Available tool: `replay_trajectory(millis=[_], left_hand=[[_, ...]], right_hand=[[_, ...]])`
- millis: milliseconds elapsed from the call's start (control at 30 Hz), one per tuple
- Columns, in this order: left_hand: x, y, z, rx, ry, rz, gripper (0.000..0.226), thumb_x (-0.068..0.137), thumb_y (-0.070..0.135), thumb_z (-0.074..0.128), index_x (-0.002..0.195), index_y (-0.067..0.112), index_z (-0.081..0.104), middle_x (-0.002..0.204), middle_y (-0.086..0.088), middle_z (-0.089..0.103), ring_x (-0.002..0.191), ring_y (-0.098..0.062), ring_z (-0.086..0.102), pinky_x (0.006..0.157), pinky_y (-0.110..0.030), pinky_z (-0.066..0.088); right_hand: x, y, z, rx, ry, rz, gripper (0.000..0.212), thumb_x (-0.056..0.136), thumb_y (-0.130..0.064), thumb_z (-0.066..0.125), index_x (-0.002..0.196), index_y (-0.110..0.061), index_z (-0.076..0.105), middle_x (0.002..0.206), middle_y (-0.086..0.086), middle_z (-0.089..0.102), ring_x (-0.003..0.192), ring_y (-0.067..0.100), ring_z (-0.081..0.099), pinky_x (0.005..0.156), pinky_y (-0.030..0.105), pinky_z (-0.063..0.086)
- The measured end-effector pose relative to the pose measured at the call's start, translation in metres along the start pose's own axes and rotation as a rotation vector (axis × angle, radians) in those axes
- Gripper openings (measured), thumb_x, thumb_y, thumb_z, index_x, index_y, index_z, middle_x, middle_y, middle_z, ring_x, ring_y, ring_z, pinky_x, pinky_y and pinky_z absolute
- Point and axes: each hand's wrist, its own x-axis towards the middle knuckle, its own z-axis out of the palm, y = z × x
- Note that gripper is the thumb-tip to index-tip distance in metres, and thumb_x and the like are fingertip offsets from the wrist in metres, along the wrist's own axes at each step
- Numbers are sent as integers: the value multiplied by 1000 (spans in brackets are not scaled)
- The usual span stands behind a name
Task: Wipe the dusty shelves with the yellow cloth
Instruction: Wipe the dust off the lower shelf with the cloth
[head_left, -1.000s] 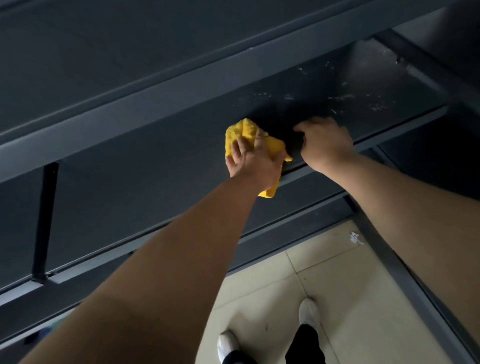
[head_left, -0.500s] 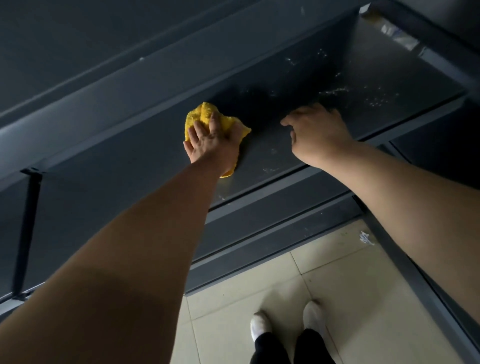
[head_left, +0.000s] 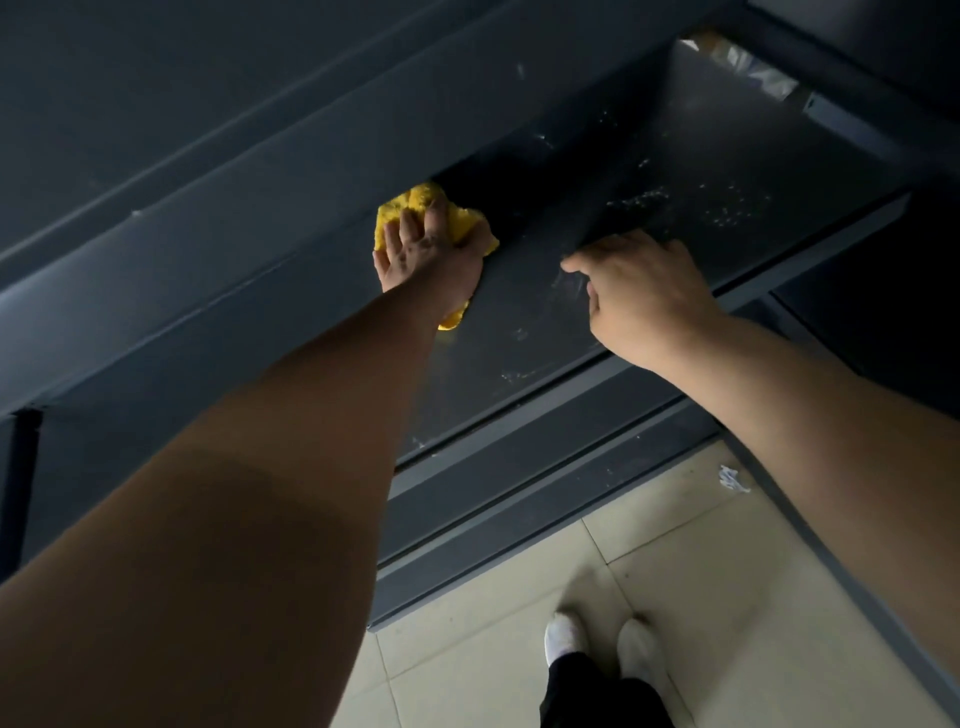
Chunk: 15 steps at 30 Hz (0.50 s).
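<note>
The left hand (head_left: 426, 254) is pressing the yellow cloth (head_left: 415, 200) down onto the dark metal shelf (head_left: 519, 364). The cloth is lying toward the back of the shelf, just under the front beam of the upper shelf (head_left: 311, 171). The hand's fingers (head_left: 397, 241) are lying spread and almost straight across the top of the cloth rather than wrapping round it. The cloth is bunching out beyond the fingertips and beside the thumb, and a small corner is poking out from beneath the wrist, nearer the shelf's front edge. The left forearm is reaching in over the shelf's front lip.

The right hand (head_left: 644, 301) is resting on the same shelf, closer to its front edge than the cloth and apart from it, with bare shelf showing between the two. Its fingers (head_left: 576, 265) are bending loosely at the knuckles with the tips touching the shelf surface, and they are holding nothing.

Pale flecks of dust (head_left: 727, 208) are lying on the shelf beyond the right hand, toward its far end. Something clear and crinkled (head_left: 753, 67) is sitting at the shelf's far back corner; what it is cannot be told. Below the shelf, a lower rail (head_left: 519, 493) is running parallel to its front edge. Under that, the tiled floor (head_left: 701, 597) is showing, with the person's two white shoes (head_left: 566, 634) standing on it and a small scrap of paper (head_left: 732, 478) lying on it.
</note>
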Motion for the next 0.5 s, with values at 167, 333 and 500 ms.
replay_trajectory(millis=[167, 333, 500], left_hand=[[9, 28, 6, 35, -20, 161, 76, 88, 66, 35, 153, 33, 11, 161, -2, 13, 149, -27, 3, 120, -45, 4], [5, 32, 0, 48, -55, 335, 67, 95, 56, 35, 152, 26, 18, 160, -3, 17, 148, -26, 11, 120, -41, 9], [-23, 0, -2, 13, -87, 472, 56, 96, 49, 37, 148, 30, 27, 156, -6, 25, 145, -27, 19, 119, -44, 12]], right_hand=[[-1, -1, 1, -17, -1, 11, 46, 89, -3, 51, 131, -20, 57, 129, 4, 60, 117, 29, 53, 91, 40, 39], [-2, -3, -2, -33, -51, 35, 47, 89, -2, 51, 131, -20, 58, 132, 1, 61, 116, 26, 58, 89, 38, 45], [0, -15, 1, -92, -93, 118, 42, 86, 0, 51, 123, -18, 63, 117, 6, 67, 102, 29, 65, 78, 36, 52]])
